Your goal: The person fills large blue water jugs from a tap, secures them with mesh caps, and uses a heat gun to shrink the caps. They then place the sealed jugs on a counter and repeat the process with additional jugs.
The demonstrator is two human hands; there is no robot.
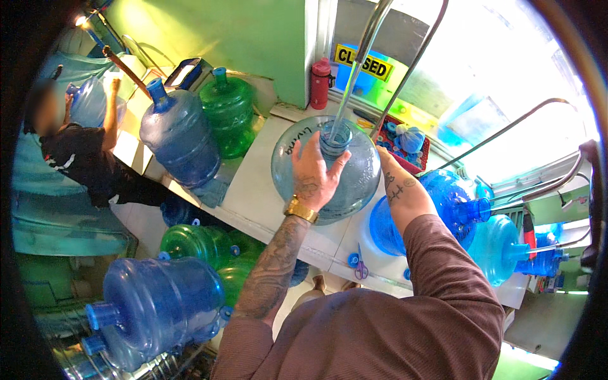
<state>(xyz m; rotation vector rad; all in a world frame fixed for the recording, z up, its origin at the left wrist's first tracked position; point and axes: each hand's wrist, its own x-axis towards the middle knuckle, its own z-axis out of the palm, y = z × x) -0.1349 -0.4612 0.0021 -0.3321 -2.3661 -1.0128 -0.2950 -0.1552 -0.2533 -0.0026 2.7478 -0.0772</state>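
A large clear round water jug (288,158) stands upright on the white counter (253,199). Water runs from a curved metal spout (372,31) into its open neck. My left hand (316,171), with a gold watch at the wrist, grips the near side of the neck, thumb to the right and fingers to the left. Past the jug's right side reaches my right hand (382,153); only its edge shows beside the jug and a red basket (418,166), and its fingers are hidden. A blue water jug (446,190) lies under and beside my right forearm.
Purple-handled scissors (361,269) and a blue cap (353,258) lie near the counter's front edge. A red bottle (320,82) stands at the back. Blue (180,136) and green (228,117) jugs stand left; others lie lower left (164,291). Another person (82,152) handles a jug at far left.
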